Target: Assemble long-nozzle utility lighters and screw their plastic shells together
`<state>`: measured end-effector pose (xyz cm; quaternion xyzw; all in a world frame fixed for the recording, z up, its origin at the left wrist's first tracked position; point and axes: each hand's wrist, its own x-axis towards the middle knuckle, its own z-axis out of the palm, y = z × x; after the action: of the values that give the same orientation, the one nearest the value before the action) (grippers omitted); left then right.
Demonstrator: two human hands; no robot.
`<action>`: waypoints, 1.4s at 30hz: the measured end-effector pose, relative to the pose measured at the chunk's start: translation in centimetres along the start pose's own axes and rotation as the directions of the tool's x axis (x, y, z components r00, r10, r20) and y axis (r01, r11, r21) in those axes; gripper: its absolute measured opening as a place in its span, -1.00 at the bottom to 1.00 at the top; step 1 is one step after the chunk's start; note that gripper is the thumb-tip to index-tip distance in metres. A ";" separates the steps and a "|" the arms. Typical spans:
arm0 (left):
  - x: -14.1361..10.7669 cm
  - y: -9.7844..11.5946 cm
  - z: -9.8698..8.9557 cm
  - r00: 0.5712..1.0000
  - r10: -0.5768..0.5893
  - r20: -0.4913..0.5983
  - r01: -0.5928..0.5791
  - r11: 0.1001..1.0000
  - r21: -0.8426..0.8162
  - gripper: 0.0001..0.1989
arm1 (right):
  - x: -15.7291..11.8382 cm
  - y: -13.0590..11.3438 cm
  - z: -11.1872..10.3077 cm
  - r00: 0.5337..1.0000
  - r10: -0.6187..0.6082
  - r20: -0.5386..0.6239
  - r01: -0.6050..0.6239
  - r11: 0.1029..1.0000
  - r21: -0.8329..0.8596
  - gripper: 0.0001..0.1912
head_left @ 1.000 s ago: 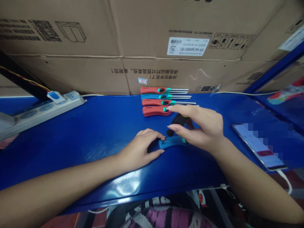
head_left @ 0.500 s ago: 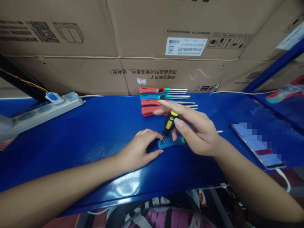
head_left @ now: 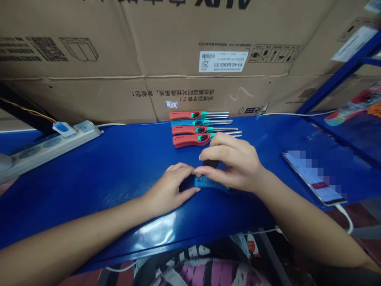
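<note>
My left hand [head_left: 171, 186] rests on the blue table, thumb and fingers closed around the handle end of a blue stick lighter [head_left: 205, 182]. Over the lighter, my right hand [head_left: 233, 161] is curled, its thumb and fingertips touching the tips of my left fingers. Tucked inside it is a stubby screwdriver [head_left: 211, 163], of which only a dark part shows behind the fingers. Whatever is pinched where the fingertips meet is too small to make out. Most of the lighter's front lies hidden under my right hand.
Several red and blue stick lighters [head_left: 190, 141] lie in a row before a large cardboard box [head_left: 104, 93]. On the left is a power strip [head_left: 53, 145]; to the right, a phone [head_left: 312, 178] with a white cable [head_left: 347, 218]. A blue post [head_left: 336, 75] rises at the right.
My right hand has moved left to my left fingertips and curled its fingers. The screwdriver, plainly visible before, is now mostly covered. My left hand still holds the lighter.
</note>
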<state>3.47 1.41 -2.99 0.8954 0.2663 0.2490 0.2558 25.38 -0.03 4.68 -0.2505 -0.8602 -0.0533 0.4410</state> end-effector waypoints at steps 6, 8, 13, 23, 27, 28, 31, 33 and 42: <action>0.1 0.7 -0.5 1.000 -0.023 0.016 0.022 0.998 0.052 -0.73 | 0.0 -0.3 0.3 0.977 0.149 0.150 -0.186 0.943 0.275 -0.66; 0.2 1.2 -1.1 0.998 -0.037 0.049 0.033 0.996 0.087 -0.71 | 0.1 -0.1 0.2 0.962 0.221 0.158 -0.269 0.861 0.432 -0.62; 0.6 2.3 -3.3 0.970 -0.118 0.211 0.056 0.959 0.276 -0.63 | 0.4 2.5 -1.5 0.855 0.509 -0.102 -0.373 0.738 0.563 -0.63; 1.5 4.8 -3.1 0.952 -0.110 0.285 0.010 0.944 0.331 -0.40 | 0.2 6.1 -2.4 0.755 0.586 -0.294 -0.344 0.735 0.584 -0.67; 1.4 5.8 -1.5 0.937 -0.117 0.330 0.000 0.943 0.333 -0.49 | -0.5 7.9 -2.8 0.685 0.567 -0.458 -0.406 0.819 0.406 -0.75; 1.4 5.8 -1.1 0.933 -0.114 0.341 -0.014 0.936 0.352 -0.49 | -0.8 8.5 -3.0 0.660 0.566 -0.493 -0.442 0.824 0.355 -0.74; 1.8 5.6 -0.8 0.932 -0.100 0.349 -0.043 0.924 0.380 -0.63 | -1.6 10.0 -3.8 0.601 0.557 -0.573 -0.559 0.805 0.197 -0.71; 2.4 5.2 -1.5 0.945 -0.101 0.311 -0.013 0.938 0.347 -0.68 | -2.1 10.8 -4.4 0.577 0.552 -0.602 -0.648 0.758 0.073 -0.73; 7.5 0.2 -8.1 0.952 -0.264 -0.156 0.295 0.928 0.229 -0.54 | -3.9 12.9 -4.7 0.547 0.670 -0.501 -0.823 0.539 -0.178 -0.92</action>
<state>4.37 8.44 5.50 0.8563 0.4356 0.2287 0.1574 36.91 8.19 2.79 -0.6680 -0.5328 -0.0737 0.5143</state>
